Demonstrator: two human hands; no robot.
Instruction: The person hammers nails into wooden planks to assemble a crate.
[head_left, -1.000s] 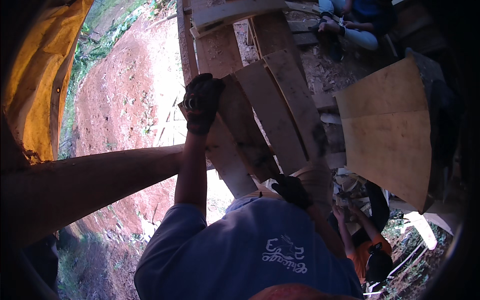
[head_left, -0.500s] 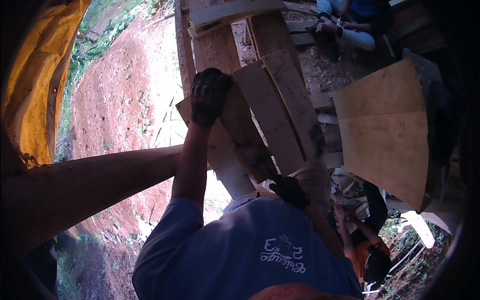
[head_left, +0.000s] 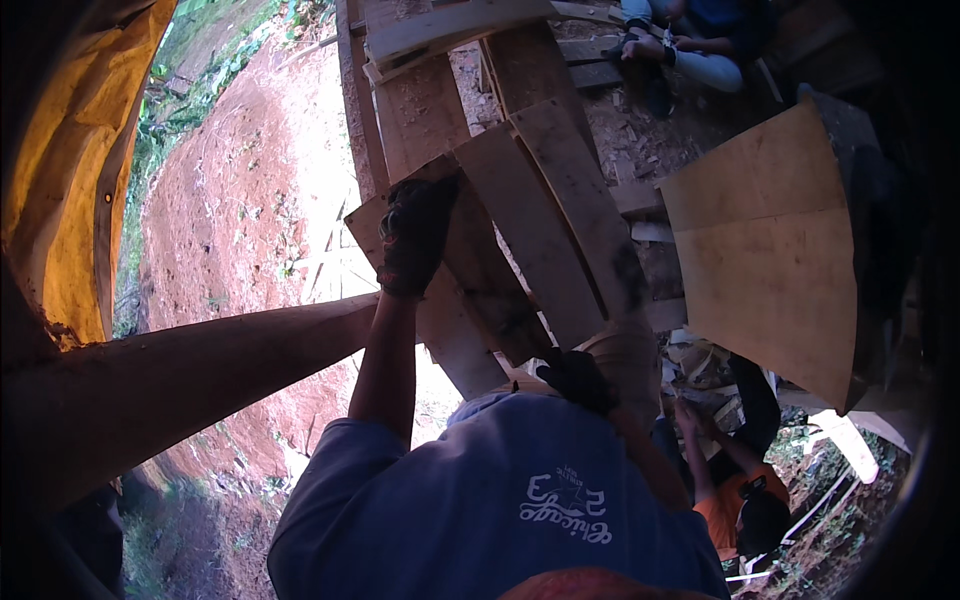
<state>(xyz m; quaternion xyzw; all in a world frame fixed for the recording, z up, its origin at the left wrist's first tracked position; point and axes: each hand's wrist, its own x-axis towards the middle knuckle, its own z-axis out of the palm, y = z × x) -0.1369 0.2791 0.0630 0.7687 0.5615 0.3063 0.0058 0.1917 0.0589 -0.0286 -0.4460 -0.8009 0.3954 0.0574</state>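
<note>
Several wooden slats (head_left: 530,230) lie side by side in front of me, narrow gaps between them, sloping from my lap toward a longer plank. My left hand (head_left: 415,235), in a dark padded glove, is closed over the far end of the left-hand slats; its fingertips are partly hidden in shadow. Close to my body, my right hand (head_left: 578,382), also in a dark glove, is curled beside the near ends of the slats. What it holds, if anything, is hidden.
Longer planks (head_left: 415,110) run away ahead, with a loose board (head_left: 455,30) across them. A thick round post (head_left: 190,365) reaches in at left. A plywood sheet (head_left: 765,250) stands at right. Two other people sit at the far right and near right, above scraps and soil.
My left hand has turned and come a little nearer to me on the far end of the slats. My right hand has stayed almost in place. The view has shifted slightly.
</note>
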